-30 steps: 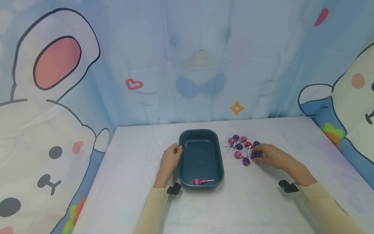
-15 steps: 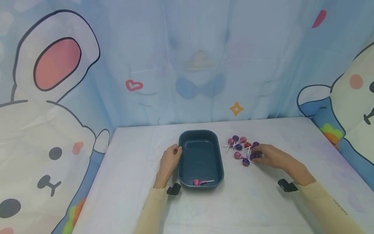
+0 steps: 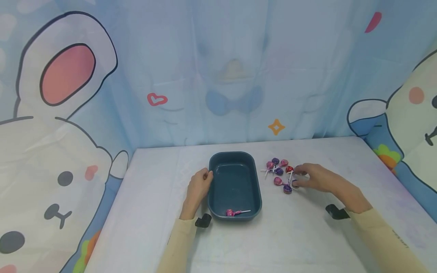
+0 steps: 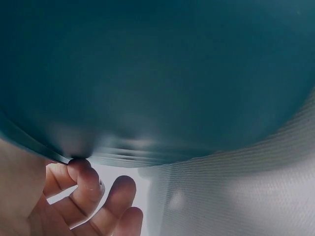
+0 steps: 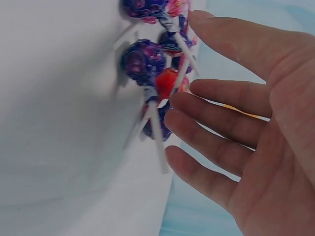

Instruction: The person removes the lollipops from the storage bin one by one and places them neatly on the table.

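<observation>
A dark teal rectangular tray (image 3: 235, 185) stands mid-table with one pink lollipop (image 3: 230, 213) lying at its near end. At the tray's left edge my left hand (image 3: 198, 187) pinches the rim; in the left wrist view the curled fingers (image 4: 83, 182) meet it from below. My right hand (image 3: 317, 178) hovers over the right side of a loose lollipop group, thumb and fingers apart and holding nothing. Close to it, a purple lollipop (image 5: 142, 61) and a red one (image 5: 167, 81) show in the right wrist view. The right fingers partly cover some lollipops in the head view.
More lollipops lie to the right of the tray: pink (image 3: 278, 181), purple (image 3: 287, 189) and red (image 3: 289, 169), some with crossed sticks. A white cloth (image 3: 290, 239) covers the table. A blue printed curtain (image 3: 235, 76) hangs behind.
My right hand has spread its thumb and fingers wider and risen slightly, over the right of the group. The left hand and the tray have not moved.
</observation>
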The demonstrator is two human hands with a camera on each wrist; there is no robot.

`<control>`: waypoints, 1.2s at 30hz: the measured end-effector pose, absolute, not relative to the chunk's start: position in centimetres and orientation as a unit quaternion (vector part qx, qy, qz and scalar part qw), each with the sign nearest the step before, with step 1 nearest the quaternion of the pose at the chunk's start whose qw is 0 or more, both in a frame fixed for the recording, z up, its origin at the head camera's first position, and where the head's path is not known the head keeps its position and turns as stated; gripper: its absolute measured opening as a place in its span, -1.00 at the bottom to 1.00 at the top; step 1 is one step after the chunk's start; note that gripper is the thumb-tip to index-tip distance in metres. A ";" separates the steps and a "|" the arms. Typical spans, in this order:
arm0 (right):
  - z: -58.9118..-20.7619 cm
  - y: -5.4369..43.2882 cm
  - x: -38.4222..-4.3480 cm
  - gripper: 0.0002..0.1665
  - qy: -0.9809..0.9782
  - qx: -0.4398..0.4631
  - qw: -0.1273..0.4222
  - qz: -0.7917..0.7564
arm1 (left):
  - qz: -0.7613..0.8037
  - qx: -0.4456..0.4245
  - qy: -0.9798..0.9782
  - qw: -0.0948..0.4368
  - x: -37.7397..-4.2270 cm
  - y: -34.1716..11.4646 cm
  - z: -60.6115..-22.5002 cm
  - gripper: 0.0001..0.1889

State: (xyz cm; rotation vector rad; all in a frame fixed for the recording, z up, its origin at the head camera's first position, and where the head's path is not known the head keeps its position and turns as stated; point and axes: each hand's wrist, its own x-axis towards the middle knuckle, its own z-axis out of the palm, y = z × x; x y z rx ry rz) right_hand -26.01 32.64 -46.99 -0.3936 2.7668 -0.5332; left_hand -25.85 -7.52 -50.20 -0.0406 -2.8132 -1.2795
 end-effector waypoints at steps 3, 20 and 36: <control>-46.5 32.3 -26.1 -0.23 0.962 -0.137 0.143 -0.189 | -0.414 -0.013 -0.910 0.026 -25.9 -7.5 -50.2 -0.66; -43.7 28.0 -25.6 -0.28 0.963 -0.181 0.102 -0.172 | -0.415 -0.008 -0.909 0.026 -25.9 -7.6 -50.5 -0.67; -42.6 24.1 -26.1 -0.30 0.950 -0.256 0.074 -0.164 | -0.420 -0.013 -0.907 0.026 -26.0 -7.6 -50.5 -0.68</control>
